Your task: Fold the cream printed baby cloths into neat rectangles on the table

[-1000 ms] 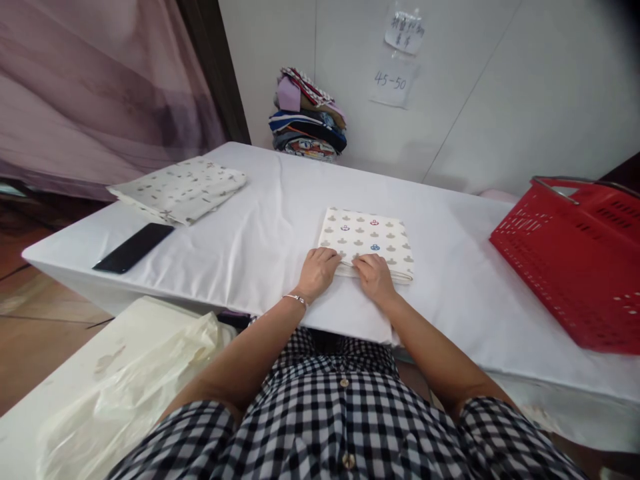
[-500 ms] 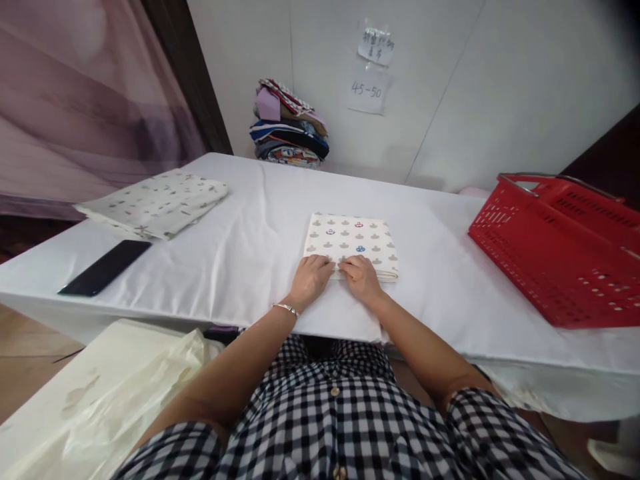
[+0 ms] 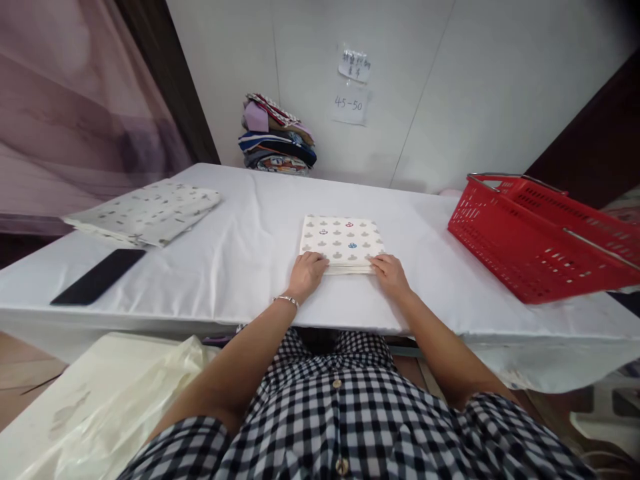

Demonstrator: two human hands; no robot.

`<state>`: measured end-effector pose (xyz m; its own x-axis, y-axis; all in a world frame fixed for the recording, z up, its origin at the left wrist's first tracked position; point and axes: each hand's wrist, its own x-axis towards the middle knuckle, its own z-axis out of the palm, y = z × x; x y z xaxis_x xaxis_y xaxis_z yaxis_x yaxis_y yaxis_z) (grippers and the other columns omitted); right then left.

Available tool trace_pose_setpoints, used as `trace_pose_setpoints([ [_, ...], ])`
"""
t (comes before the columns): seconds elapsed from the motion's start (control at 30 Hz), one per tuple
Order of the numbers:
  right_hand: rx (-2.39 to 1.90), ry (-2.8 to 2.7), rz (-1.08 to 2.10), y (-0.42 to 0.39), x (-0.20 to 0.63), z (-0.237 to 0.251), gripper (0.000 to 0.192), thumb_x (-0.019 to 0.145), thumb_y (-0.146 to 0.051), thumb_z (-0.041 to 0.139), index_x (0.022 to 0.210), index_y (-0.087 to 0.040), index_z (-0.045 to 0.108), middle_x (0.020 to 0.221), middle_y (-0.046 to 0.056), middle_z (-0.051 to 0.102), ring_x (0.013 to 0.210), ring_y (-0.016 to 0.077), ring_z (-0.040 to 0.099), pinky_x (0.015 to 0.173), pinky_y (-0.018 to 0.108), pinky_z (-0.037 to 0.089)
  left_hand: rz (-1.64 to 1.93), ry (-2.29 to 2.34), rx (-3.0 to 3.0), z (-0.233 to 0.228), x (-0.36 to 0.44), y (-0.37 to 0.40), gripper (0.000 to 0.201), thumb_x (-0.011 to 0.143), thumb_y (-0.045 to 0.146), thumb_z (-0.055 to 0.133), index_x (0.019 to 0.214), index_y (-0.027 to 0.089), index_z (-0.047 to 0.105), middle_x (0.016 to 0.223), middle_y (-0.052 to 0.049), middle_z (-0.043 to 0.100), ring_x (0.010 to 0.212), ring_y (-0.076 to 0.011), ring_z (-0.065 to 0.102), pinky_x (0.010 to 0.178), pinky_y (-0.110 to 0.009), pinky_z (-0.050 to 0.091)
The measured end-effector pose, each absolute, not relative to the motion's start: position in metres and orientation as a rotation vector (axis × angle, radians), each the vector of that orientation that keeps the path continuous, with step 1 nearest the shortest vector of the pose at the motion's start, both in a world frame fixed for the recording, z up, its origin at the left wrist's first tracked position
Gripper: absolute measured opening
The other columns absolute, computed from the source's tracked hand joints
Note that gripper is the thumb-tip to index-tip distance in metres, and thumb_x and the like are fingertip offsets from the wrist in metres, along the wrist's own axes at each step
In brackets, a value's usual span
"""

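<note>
Both hands press flat on the near edge of the folded patterned cloth (image 3: 341,243), left hand (image 3: 307,273) and right hand (image 3: 391,275) at its corners, smoothing the fold; lifting it next likely needs fingers slipped underneath.

From my view, the red basket (image 3: 540,240) runs off the right edge; the upper wall note (image 3: 355,65) is too small to read.

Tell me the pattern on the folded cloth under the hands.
Cream folded cloth with rows of small tan motifs, a few red and blue; head view.
</note>
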<state>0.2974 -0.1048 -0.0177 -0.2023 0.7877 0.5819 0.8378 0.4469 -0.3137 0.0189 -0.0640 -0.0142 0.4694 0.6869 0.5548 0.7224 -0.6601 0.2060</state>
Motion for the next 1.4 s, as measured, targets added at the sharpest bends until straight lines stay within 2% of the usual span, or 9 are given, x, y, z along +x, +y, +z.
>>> trace_pose_setpoints([
  [0.3, -1.411, -1.867, -0.003, -0.109, 0.303, -0.023, 0.025, 0.087, -0.023, 0.049, 0.102, -0.023, 0.069, 0.103, 0.007, 0.062, 0.101, 0.0222, 0.053, 0.089, 0.041, 0.046, -0.999, -1.259, -2.662, -0.014, 0.019, -0.063, 0.020, 0.088, 0.021, 0.051, 0.099, 0.022, 0.068, 0.099, -0.007, 0.066, 0.094, -0.0237, 0.054, 0.078, -0.038, 0.043],
  [0.57, -1.462, -1.973, -0.027, -0.104, 0.306, -0.014, 0.021, 0.086, -0.022, 0.049, 0.089, -0.021, 0.070, 0.095, 0.006, 0.064, 0.090, 0.0208, 0.053, 0.084, 0.039, 0.044, -1.050, -1.285, -2.680, -0.011, 0.019, -0.064, 0.021, 0.089, 0.022, 0.050, 0.098, 0.023, 0.069, 0.098, -0.008, 0.065, 0.093, -0.0240, 0.054, 0.078, -0.039, 0.043],
  [0.7, -1.447, -1.951, -0.074, -0.108, 0.306, -0.016, 0.021, 0.087, -0.023, 0.049, 0.089, -0.021, 0.069, 0.094, 0.006, 0.064, 0.090, 0.0210, 0.053, 0.083, 0.038, 0.044, -1.038, -1.275, -2.687, -0.010, 0.019, -0.064, 0.020, 0.089, 0.022, 0.050, 0.097, 0.022, 0.068, 0.097, -0.007, 0.066, 0.092, -0.0238, 0.054, 0.077, -0.039, 0.042],
  [1.0, -1.540, -1.834, 0.141, -0.102, 0.308, -0.011, 0.016, 0.083, -0.026, 0.054, 0.086, -0.024, 0.070, 0.091, 0.003, 0.066, 0.091, 0.0201, 0.057, 0.082, 0.037, 0.046, -0.942, -1.219, -2.714, -0.002, 0.020, -0.056, 0.022, 0.091, 0.024, 0.045, 0.094, 0.022, 0.067, 0.090, -0.007, 0.066, 0.086, -0.0234, 0.055, 0.075, -0.039, 0.041],
  [1.1, -1.570, -1.854, 0.108, -0.104, 0.305, -0.008, 0.016, 0.083, -0.023, 0.052, 0.089, -0.024, 0.067, 0.090, 0.003, 0.065, 0.090, 0.0205, 0.055, 0.082, 0.036, 0.045, -0.980, -1.190, -2.721, -0.003, 0.020, -0.055, 0.022, 0.091, 0.022, 0.045, 0.100, 0.021, 0.065, 0.094, -0.008, 0.066, 0.087, -0.0236, 0.056, 0.076, -0.039, 0.041],
  [1.2, -1.639, -1.845, 0.049, -0.109, 0.301, -0.008, 0.013, 0.083, -0.018, 0.050, 0.086, -0.022, 0.062, 0.088, 0.004, 0.064, 0.087, 0.0205, 0.054, 0.078, 0.035, 0.045, -1.032, -1.128, -2.736, -0.005, 0.021, -0.053, 0.024, 0.088, 0.015, 0.044, 0.102, 0.020, 0.063, 0.106, -0.010, 0.063, 0.094, -0.0232, 0.056, 0.079, -0.038, 0.042],
  [1.27, -1.641, -1.851, 0.013, -0.113, 0.297, -0.009, 0.015, 0.082, -0.014, 0.048, 0.082, -0.022, 0.060, 0.089, 0.004, 0.063, 0.087, 0.0203, 0.054, 0.079, 0.035, 0.045, -1.009, -1.042, -2.789, -0.007, 0.022, -0.051, 0.027, 0.086, 0.008, 0.042, 0.097, 0.021, 0.064, 0.112, -0.009, 0.061, 0.098, -0.0229, 0.055, 0.081, -0.038, 0.042],
  [1.4, -1.598, -1.860, -0.057, -0.119, 0.289, -0.010, 0.022, 0.082, -0.008, 0.045, 0.082, -0.022, 0.062, 0.098, 0.005, 0.063, 0.096, 0.0203, 0.054, 0.085, 0.037, 0.046, -0.961, -0.960, -2.866, -0.011, 0.025, -0.048, 0.031, 0.079, 0.001, 0.043, 0.087, 0.021, 0.066, 0.110, -0.009, 0.063, 0.097, -0.0236, 0.055, 0.079, -0.039, 0.043],
])
